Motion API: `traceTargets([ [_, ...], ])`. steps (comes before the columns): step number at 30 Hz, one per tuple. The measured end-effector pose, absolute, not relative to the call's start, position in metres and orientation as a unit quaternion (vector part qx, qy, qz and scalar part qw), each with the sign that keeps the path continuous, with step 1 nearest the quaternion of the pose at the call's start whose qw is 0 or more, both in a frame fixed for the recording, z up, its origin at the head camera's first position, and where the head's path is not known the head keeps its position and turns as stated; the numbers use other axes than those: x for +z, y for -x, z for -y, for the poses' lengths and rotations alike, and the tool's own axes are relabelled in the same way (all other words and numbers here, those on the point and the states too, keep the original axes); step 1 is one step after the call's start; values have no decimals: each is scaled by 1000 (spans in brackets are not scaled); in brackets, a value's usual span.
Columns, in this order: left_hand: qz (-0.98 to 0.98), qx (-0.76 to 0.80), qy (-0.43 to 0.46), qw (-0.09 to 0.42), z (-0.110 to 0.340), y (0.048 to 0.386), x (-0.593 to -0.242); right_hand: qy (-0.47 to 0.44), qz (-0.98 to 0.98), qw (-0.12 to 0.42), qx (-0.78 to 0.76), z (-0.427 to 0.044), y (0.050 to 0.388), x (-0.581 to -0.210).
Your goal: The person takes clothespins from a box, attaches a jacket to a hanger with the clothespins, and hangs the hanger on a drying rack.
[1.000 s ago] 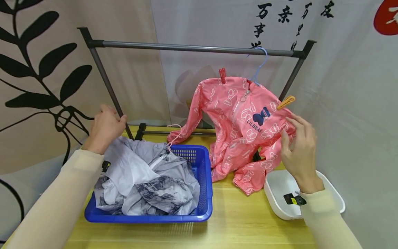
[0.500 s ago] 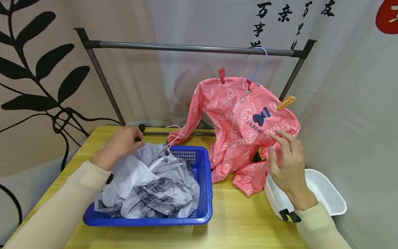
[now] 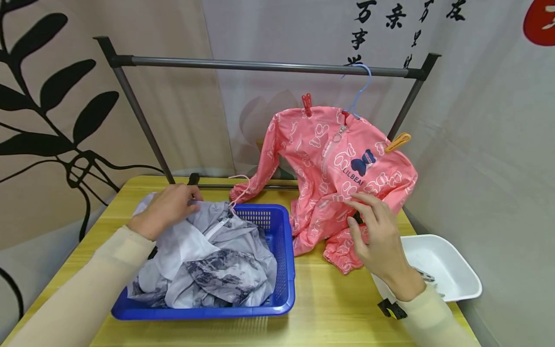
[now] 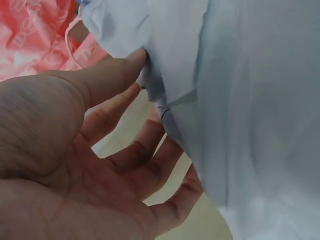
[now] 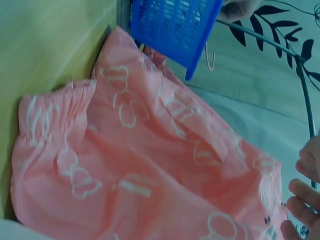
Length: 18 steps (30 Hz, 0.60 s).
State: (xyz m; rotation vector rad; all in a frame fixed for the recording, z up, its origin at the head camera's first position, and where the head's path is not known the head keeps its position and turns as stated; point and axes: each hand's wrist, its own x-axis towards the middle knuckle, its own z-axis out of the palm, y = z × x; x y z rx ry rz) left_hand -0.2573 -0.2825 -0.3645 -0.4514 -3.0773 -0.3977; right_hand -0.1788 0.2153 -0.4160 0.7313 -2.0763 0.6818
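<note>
My left hand [image 3: 166, 207] is at the back left of the blue basket [image 3: 286, 270]. It pinches the edge of a light grey jacket [image 4: 250, 125] between thumb and fingers. The jacket [image 3: 182, 246] lies crumpled in the basket, with a pink hanger [image 3: 241, 185] hooked out of its collar. A pink children's jacket [image 3: 316, 164] hangs from the rack on a blue hanger [image 3: 364, 86]. Red [image 3: 307, 105] and orange clothespins [image 3: 397, 142] clip its shoulders. In front of its lower right part my right hand [image 3: 383, 241] hovers with relaxed, parted fingers, holding nothing.
A dark metal rack [image 3: 260, 64] stands at the back of the wooden table [image 3: 329, 308]. To the right is a white basin [image 3: 459, 270] with small metallic items partly hidden by my right wrist. Curtains hang behind.
My left hand has come down from beside the rack's left post to the grey jacket. My right hand has left the pink jacket's sleeve and moved left and down.
</note>
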Motion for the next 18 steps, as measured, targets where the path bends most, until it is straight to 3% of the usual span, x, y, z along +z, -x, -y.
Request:
traceTargets([
  [10, 983, -117, 142, 27, 288, 253, -367, -309, 853, 315, 280, -193, 179, -424],
  [18, 977, -122, 151, 86, 289, 245, -362, -329, 854, 290, 280, -174, 181, -421],
])
